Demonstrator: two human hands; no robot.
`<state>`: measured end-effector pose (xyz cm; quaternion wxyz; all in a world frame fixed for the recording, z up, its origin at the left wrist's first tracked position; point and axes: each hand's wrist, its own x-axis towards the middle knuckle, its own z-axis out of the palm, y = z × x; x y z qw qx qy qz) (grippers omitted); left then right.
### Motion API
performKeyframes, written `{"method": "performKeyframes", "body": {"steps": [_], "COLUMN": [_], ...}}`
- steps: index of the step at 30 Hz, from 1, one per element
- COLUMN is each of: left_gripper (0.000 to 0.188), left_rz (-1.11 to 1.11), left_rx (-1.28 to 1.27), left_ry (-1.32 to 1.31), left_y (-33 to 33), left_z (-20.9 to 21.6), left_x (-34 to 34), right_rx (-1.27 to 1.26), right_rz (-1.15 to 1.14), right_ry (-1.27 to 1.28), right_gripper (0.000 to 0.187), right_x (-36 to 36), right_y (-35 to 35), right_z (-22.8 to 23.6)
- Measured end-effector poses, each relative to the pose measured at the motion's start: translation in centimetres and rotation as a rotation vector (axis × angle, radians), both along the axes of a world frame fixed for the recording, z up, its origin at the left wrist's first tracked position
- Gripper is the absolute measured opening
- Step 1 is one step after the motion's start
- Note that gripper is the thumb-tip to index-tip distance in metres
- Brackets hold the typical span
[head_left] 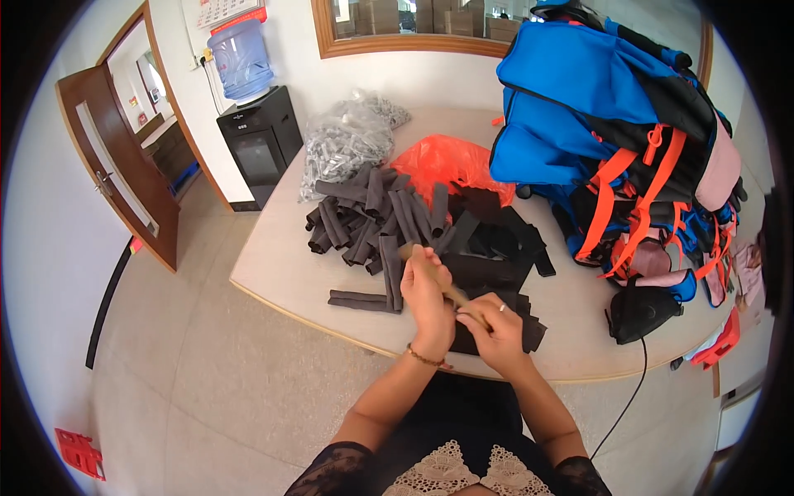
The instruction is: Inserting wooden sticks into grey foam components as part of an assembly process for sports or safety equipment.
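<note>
My left hand (426,298) and my right hand (499,332) are both closed on a narrow tan strip (452,292), held slantwise just above the table's front edge. What the strip is made of cannot be told. Beneath my hands lie flat dark brown and black fabric pieces (495,271). Close to my left hand is a heap of rolled dark grey fabric tubes (360,219). Two more tubes lie apart from the heap: one lengthwise (391,273), one crosswise (357,301) near the edge.
On the pale table (285,252) stand a clear bag of small grey pieces (347,145) and a red plastic bag (451,161). Blue backpacks (571,99) with orange straps pile up at the right, beside a black pouch (645,312). A water dispenser (260,136) stands behind left.
</note>
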<state>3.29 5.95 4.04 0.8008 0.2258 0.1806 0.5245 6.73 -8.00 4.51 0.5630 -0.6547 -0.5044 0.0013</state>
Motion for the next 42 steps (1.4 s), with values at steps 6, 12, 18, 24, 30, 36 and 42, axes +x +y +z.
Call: {"method": "performKeyframes", "body": {"steps": [6,12,18,24,30,36,42], "left_gripper": [0.035,0.028,0.028,0.007,0.014,0.011,0.024], "left_rz": [-0.598,-0.801,-1.114,-0.162,-0.343,-0.321,-0.442], "left_rx": [1.041,0.553,0.638,0.668,0.534,0.423,0.371], "left_ry": [0.209,0.254,0.525,0.225,0.073,0.115,0.014], "left_y": [-1.3,-5.5,-9.7,-2.6,-0.8,-1.5,1.3], "left_z": [-1.3,-3.4,-2.3,-0.3,-0.8,-0.8,-0.4], "left_x": [-1.7,-2.4,-6.2,-2.6,-0.8,-0.9,-0.2], "right_rx": [0.047,0.188,0.346,-0.138,-0.003,-0.035,-0.105], "right_rz": [0.003,-0.165,-0.222,0.152,0.141,0.210,0.228], "right_ry": [0.022,0.191,0.488,0.431,0.581,0.573,0.516], "right_gripper": [0.009,0.012,0.022,0.024,0.019,0.019,0.021], "right_x": [3.2,5.0,9.4,7.4,5.9,5.4,5.3], "right_y": [0.3,2.3,2.5,2.3,2.5,2.0,2.3], "right_z": [1.8,4.6,10.9,6.8,3.6,1.5,1.0]}}
